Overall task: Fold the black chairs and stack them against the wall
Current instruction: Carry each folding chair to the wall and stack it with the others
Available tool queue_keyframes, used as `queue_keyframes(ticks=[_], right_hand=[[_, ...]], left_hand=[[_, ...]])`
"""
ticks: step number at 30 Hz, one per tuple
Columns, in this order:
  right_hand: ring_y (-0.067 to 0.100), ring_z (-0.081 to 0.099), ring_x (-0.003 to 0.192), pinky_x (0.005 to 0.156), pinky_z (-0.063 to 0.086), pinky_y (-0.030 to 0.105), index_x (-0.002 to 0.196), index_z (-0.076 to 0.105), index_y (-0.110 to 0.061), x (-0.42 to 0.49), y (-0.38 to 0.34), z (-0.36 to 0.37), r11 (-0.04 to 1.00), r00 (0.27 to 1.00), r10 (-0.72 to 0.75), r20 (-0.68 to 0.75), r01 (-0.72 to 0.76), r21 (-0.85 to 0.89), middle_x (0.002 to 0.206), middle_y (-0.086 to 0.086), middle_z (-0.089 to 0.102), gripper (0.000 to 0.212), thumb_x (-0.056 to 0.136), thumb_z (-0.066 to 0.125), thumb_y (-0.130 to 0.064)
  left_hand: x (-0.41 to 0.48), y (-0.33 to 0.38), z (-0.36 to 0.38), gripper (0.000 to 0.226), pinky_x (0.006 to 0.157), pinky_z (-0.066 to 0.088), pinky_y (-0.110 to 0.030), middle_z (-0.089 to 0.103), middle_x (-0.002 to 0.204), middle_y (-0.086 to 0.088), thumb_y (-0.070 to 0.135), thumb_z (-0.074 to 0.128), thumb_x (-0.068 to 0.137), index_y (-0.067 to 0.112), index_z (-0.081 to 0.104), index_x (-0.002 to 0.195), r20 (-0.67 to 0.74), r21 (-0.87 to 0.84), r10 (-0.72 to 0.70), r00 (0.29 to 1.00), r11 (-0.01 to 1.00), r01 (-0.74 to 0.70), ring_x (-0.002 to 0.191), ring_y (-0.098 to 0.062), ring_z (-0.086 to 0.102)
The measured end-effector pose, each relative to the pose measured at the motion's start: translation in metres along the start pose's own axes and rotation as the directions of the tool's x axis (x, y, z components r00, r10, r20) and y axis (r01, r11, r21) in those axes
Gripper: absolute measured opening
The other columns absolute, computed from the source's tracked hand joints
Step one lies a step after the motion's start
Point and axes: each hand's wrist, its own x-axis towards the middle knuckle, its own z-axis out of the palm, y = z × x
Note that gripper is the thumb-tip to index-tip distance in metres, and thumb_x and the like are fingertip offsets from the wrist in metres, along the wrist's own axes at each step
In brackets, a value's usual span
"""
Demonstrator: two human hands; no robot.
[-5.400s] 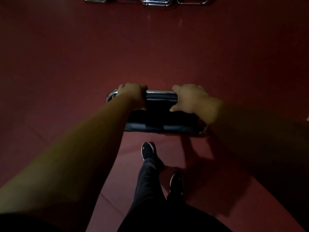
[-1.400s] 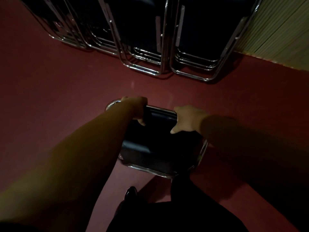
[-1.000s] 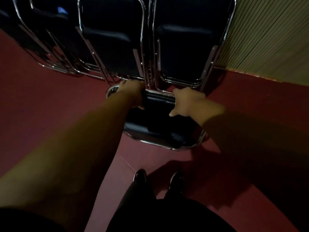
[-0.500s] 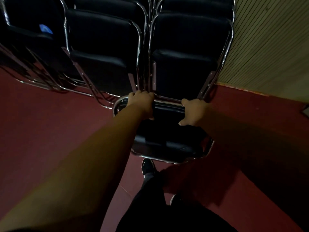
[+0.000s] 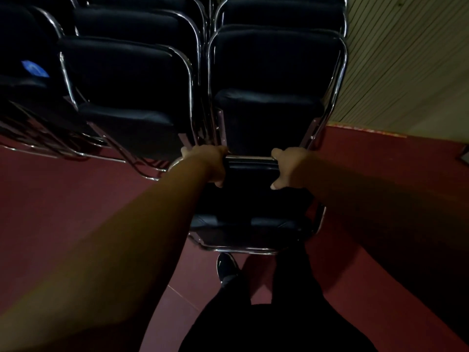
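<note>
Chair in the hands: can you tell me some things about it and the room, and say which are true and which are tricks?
1. The left hand and right hand both grip the chair by its top bar. True.
2. The floor is green. False: it is dark red.
3. Stacked chairs stand just ahead of the held one. True.
4. The blue mark is on the held chair. False: it is on a stacked chair at far left.
</note>
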Motion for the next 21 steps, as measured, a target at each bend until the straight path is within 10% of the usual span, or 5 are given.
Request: queue_keyframes(ticks=[7, 21], right_hand=[[0.023, 0.064, 0.101, 0.079, 0.059, 0.040, 0.137, 0.054, -0.021, 0.039, 0.040, -0.044, 0.984, 0.980, -0.179, 0.083, 0.180, -0.004, 0.118, -0.001, 0.061, 0.090, 0.068, 0.087, -0.066], [0.025, 0.068, 0.085, 0.063, 0.058, 0.035, 0.117, 0.068, -0.017, 0.108, 0.119, -0.168, 0.975, 0.985, -0.159, -0.068, 0.146, -0.168, 0.099, 0.000, 0.065, 0.080, 0.067, 0.081, -0.078]], left_hand=[[0.041, 0.024, -0.037, 0.059, 0.111, 0.032, -0.062, 0.066, 0.127, 0.003, 0.034, 0.095, 0.060, 0.044, 0.055, 0.102, 0.068, -0.031, -0.135, 0.988, 0.990, 0.138, 0.127, -0.031, 0.056], [0.147, 0.063, -0.158, 0.086, 0.106, 0.037, -0.054, 0.061, 0.134, -0.003, 0.042, 0.095, 0.060, 0.048, 0.051, 0.133, -0.074, -0.048, -0.166, 0.983, 0.985, 0.163, 0.134, -0.033, 0.046]])
